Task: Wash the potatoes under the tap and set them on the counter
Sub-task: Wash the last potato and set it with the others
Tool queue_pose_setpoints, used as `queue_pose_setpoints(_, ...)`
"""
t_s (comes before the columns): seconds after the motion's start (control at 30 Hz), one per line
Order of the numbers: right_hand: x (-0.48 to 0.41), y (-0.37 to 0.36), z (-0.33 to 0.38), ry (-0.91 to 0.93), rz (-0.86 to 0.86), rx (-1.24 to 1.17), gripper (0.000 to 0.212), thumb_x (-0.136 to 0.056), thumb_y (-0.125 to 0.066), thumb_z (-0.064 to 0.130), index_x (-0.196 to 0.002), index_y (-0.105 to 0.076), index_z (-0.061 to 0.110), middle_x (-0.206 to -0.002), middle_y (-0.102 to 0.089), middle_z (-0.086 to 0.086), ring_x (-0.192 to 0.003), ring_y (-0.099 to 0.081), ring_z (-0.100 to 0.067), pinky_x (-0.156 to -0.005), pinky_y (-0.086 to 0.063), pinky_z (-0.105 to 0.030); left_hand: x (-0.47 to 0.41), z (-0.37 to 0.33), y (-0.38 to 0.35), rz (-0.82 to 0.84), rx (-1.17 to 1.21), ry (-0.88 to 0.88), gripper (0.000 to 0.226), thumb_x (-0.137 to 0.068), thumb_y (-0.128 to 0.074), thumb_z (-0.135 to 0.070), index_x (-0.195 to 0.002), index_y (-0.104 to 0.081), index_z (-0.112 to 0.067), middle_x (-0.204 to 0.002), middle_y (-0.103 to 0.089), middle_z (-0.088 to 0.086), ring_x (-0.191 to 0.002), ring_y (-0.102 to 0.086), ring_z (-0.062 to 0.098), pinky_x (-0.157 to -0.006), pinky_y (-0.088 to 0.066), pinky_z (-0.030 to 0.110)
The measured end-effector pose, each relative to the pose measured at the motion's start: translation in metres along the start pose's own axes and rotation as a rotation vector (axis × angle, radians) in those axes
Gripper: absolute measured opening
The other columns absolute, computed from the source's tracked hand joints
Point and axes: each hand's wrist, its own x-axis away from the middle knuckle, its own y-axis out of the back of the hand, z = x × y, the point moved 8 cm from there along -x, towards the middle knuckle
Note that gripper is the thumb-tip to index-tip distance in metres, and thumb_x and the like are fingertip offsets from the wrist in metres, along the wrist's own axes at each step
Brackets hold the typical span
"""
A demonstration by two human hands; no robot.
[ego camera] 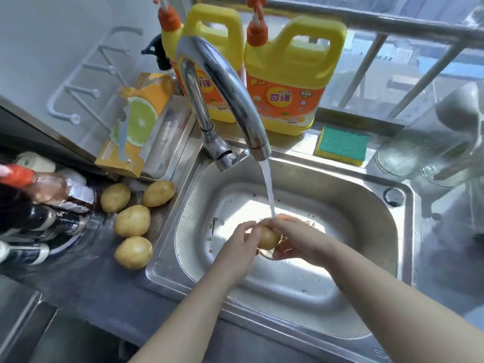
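Stainless steel makes up the sink [353,203], its rounded basin dulled and speckled with small scraps, and it is set into a grey counter [86,281] below a barred window. A curved chrome tap [225,82] is swung over the basin, and a thin white stream of water [268,187] is let fall onto one potato [268,238], which is held low inside the sink, probably so that splashes are caught by the walls. The potato is cupped from the right and underneath by the right hand [297,241], with curled fingers, while the left hand [242,238] is pressed against its left side, fingers bent round it, as would suit rubbing the skin. Four more potatoes [132,220], oval, smooth and pale yellow, are laid in a loose cluster on the counter just left of the sink rim, close enough to be reached; whether they are washed cannot be told. Behind the tap two yellow plastic detergent jugs [290,82] with orange pumps are stood on the sill, and a green-topped yellow sponge [343,145] is kept beside them. Dark bottles [39,210] are crowded at the far left edge of the counter.
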Motion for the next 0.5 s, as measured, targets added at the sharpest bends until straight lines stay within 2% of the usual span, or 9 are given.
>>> queue_pose_setpoints(0.1,0.033,-0.015,0.031,0.139,-0.103,-0.095,0.03,-0.087,-0.061,0.047,-0.097,-0.073,0.021,-0.081,-0.065,-0.008,-0.058,-0.057,-0.022,-0.067,-0.052,-0.039,0.017,-0.025,0.0,-0.05,0.265,-0.091,0.028,-0.102,-0.049,-0.039,-0.128,-0.057,-0.034,-0.122,-0.062,-0.011,-0.113,-0.061,0.01,-0.1,-0.053,0.045)
queue_pose_setpoints(0.17,0.053,-0.025,0.046,0.208,-0.137,-0.165,0.03,-0.092,-0.056,0.044,-0.09,-0.074,0.019,-0.075,-0.067,-0.005,-0.058,-0.061,-0.02,-0.068,-0.055,-0.043,0.026,-0.04,-0.003,-0.058,0.372,-0.158,0.043,-0.087,-0.058,-0.051,-0.128,-0.057,-0.037,-0.122,-0.062,-0.012,-0.113,-0.062,0.01,-0.1,-0.053,0.045)
queue_pose_setpoints(0.23,0.071,-0.03,0.061,0.272,-0.188,-0.196,0.037,-0.104,-0.045,0.039,-0.094,-0.071,0.014,-0.076,-0.069,-0.005,-0.06,-0.065,-0.017,-0.066,-0.058,-0.039,0.03,-0.051,-0.004,-0.087,0.468,-0.172,0.057,-0.068,-0.064,-0.055,-0.122,-0.058,-0.038,-0.118,-0.066,-0.006,-0.107,-0.067,0.015,-0.094,-0.057,0.046)
queue_pose_setpoints(0.33,0.087,-0.021,0.074,0.375,-0.382,-0.044,0.043,-0.109,-0.032,0.041,-0.098,-0.061,0.011,-0.087,-0.065,-0.006,-0.064,-0.063,-0.015,-0.058,-0.054,-0.03,0.029,-0.066,-0.003,-0.157,0.586,-0.169,0.045,-0.063,-0.07,-0.043,-0.106,-0.062,-0.031,-0.108,-0.07,0.005,-0.092,-0.07,0.023,-0.071,-0.059,0.041)
queue_pose_setpoints(0.4,0.093,-0.017,0.081,0.426,-0.474,0.108,0.041,-0.107,-0.032,0.047,-0.102,-0.054,0.013,-0.091,-0.061,0.0,-0.069,-0.06,-0.016,-0.065,-0.052,-0.036,0.025,-0.072,-0.001,-0.196,0.69,-0.165,0.038,-0.061,-0.071,-0.037,-0.096,-0.065,-0.023,-0.098,-0.07,0.008,-0.085,-0.068,0.025,-0.068,-0.055,0.039)
queue_pose_setpoints(0.47,0.094,-0.017,0.082,0.451,-0.457,0.182,0.038,-0.105,-0.034,0.05,-0.11,-0.05,0.015,-0.094,-0.062,0.0,-0.074,-0.06,-0.017,-0.077,-0.054,-0.045,0.022,-0.074,0.0,-0.223,0.79,-0.137,0.027,-0.067,-0.069,-0.028,-0.092,-0.067,-0.016,-0.089,-0.071,0.007,-0.079,-0.068,0.022,-0.065,-0.054,0.033)
queue_pose_setpoints(0.5,0.096,-0.018,0.084,0.454,-0.429,0.212,0.038,-0.104,-0.036,0.05,-0.115,-0.048,0.016,-0.095,-0.063,-0.001,-0.073,-0.061,-0.016,-0.076,-0.054,-0.042,0.02,-0.075,0.0,-0.226,0.837,-0.118,0.02,-0.075,-0.066,-0.023,-0.092,-0.068,-0.013,-0.086,-0.072,0.005,-0.076,-0.069,0.02,-0.062,-0.053,0.03)
